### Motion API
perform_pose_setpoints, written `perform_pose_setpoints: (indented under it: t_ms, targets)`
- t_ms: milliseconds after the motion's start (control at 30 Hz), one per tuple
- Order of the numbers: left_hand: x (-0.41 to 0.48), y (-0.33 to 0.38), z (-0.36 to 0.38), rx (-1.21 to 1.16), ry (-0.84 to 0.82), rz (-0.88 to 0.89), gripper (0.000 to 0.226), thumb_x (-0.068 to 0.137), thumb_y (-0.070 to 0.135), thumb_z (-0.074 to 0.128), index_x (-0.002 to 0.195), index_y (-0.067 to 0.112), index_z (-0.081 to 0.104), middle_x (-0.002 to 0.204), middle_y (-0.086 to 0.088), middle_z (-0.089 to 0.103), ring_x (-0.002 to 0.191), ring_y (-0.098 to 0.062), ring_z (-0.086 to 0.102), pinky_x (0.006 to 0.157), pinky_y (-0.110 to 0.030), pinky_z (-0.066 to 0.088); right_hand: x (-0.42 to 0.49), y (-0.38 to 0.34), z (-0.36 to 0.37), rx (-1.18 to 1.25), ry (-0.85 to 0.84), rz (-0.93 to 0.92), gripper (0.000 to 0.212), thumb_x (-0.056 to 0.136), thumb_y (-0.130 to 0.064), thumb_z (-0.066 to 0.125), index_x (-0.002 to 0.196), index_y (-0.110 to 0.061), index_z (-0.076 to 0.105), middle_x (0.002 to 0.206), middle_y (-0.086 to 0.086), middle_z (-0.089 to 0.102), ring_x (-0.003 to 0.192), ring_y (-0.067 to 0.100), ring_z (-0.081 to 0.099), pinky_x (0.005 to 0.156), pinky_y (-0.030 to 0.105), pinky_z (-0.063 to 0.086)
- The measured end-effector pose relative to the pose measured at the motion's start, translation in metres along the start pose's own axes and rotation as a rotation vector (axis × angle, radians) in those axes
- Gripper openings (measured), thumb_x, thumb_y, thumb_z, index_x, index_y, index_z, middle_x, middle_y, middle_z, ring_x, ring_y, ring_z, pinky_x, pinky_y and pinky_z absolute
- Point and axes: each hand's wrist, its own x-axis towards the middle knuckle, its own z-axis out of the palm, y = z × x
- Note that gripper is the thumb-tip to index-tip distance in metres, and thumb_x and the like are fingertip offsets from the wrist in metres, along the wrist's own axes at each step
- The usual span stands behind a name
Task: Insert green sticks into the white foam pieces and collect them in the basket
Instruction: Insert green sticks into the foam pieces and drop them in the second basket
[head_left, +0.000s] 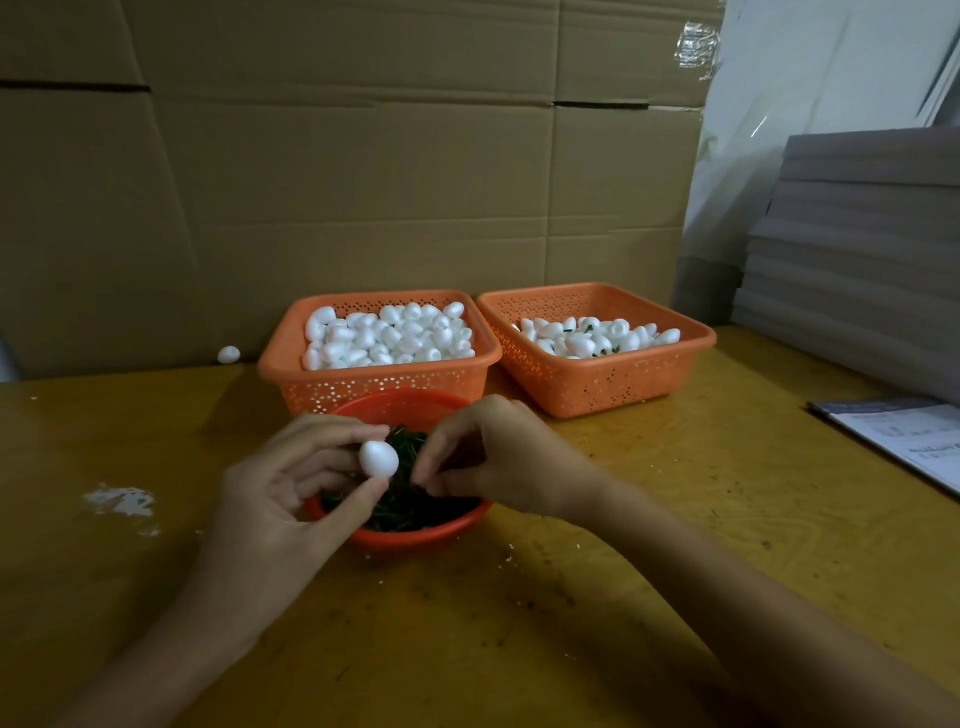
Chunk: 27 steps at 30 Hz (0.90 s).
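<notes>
Head view. Left hand (291, 483) pinches one foam piece (378, 458) between thumb and fingertips, above the bowl (415, 538) of green sticks (410, 506). Right hand (488, 457) is just beside it, fingertips pinched together; whether they hold a stick, cannot tell. Behind the bowl: left basket (283, 358) with plain foam (389, 335), right basket (623, 387) with foam showing green bits (587, 340).

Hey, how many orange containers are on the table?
3: the left basket at the back, the right basket beside it, and a round bowl in front, holding green sticks. None seems hidden.
</notes>
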Motion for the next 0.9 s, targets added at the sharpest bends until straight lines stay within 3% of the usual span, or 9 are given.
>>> perform_pose_setpoints:
  t_ms: [100, 167, 267, 433, 600, 667, 767, 900]
  targets:
    - [-0.003, -0.002, -0.001, -0.050, 0.005, -0.055, 0.042, 0.083, 0.013, 0.082, 0.119, 0.033, 0.075, 0.121, 0.001, 0.076, 0.103, -0.023, 0.076, 0.083, -0.032, 0.062, -0.001, 0.003, -0.003, 0.179, 0.041, 0.046, 0.024, 0.089, 0.003, 0.076, 0.107, -0.013, 0.078, 0.104, 0.000, 0.080, 0.102, 0.006, 0.074, 0.099, 0.030, 0.058]
    - [-0.003, -0.001, -0.001, -0.074, 0.019, -0.076, 0.039, 0.085, 0.015, 0.084, 0.119, 0.031, 0.075, 0.120, 0.001, 0.077, 0.102, -0.023, 0.077, 0.080, -0.030, 0.063, -0.002, 0.005, -0.005, 0.317, 0.049, 0.075, 0.032, 0.091, 0.009, 0.071, 0.115, -0.012, 0.075, 0.109, 0.003, 0.079, 0.108, 0.009, 0.073, 0.101, 0.031, 0.058]
    - [-0.003, 0.002, 0.000, -0.090, 0.024, -0.094, 0.036, 0.083, 0.018, 0.081, 0.116, 0.031, 0.075, 0.117, 0.000, 0.078, 0.099, -0.023, 0.078, 0.077, -0.032, 0.063, -0.003, 0.008, -0.007, 0.566, 0.097, 0.119, 0.033, 0.089, 0.013, 0.070, 0.112, -0.010, 0.074, 0.108, 0.009, 0.080, 0.108, 0.017, 0.075, 0.095, 0.029, 0.060]
    - [-0.004, 0.004, 0.001, -0.043, -0.008, -0.089, 0.038, 0.080, 0.020, 0.085, 0.113, 0.035, 0.076, 0.114, 0.003, 0.079, 0.102, -0.018, 0.077, 0.086, -0.033, 0.062, -0.002, 0.013, -0.012, 0.808, 0.156, 0.166, 0.029, 0.083, 0.010, 0.077, 0.106, -0.009, 0.076, 0.105, 0.014, 0.080, 0.103, 0.021, 0.077, 0.088, 0.025, 0.059]
    - [-0.004, 0.006, 0.001, -0.059, -0.016, -0.124, 0.031, 0.082, 0.035, 0.087, 0.111, 0.038, 0.076, 0.110, 0.002, 0.080, 0.099, -0.017, 0.077, 0.086, -0.031, 0.062, 0.000, 0.016, -0.013, 1.065, 0.162, 0.232, 0.037, 0.080, 0.000, 0.080, 0.116, -0.006, 0.074, 0.115, 0.021, 0.076, 0.106, 0.028, 0.076, 0.080, 0.024, 0.062]
    - [-0.004, 0.008, 0.001, -0.058, -0.025, -0.132, 0.031, 0.081, 0.047, 0.081, 0.111, 0.040, 0.075, 0.107, 0.001, 0.080, 0.091, -0.016, 0.078, 0.079, -0.024, 0.061, 0.000, 0.018, -0.015, 1.115, 0.140, 0.245, 0.040, 0.083, 0.002, 0.079, 0.122, -0.005, 0.072, 0.119, 0.022, 0.075, 0.108, 0.031, 0.075, 0.081, 0.024, 0.062]
    - [-0.004, 0.009, 0.002, -0.080, -0.045, -0.138, 0.027, 0.085, 0.048, 0.073, 0.110, 0.038, 0.071, 0.099, -0.003, 0.081, 0.078, -0.018, 0.076, 0.068, -0.020, 0.057, 0.000, 0.021, -0.015, 1.083, 0.124, 0.243, 0.044, 0.083, 0.006, 0.079, 0.124, -0.009, 0.073, 0.116, 0.015, 0.076, 0.110, 0.030, 0.075, 0.086, 0.026, 0.062]
    - [-0.004, 0.010, 0.002, -0.092, -0.044, -0.154, 0.029, 0.085, 0.046, 0.072, 0.110, 0.034, 0.066, 0.103, -0.004, 0.081, 0.078, -0.020, 0.075, 0.068, -0.021, 0.056, 0.000, 0.022, -0.015, 1.002, 0.111, 0.222, 0.047, 0.079, 0.008, 0.081, 0.119, -0.016, 0.076, 0.103, 0.004, 0.076, 0.108, 0.023, 0.074, 0.109, 0.037, 0.053]
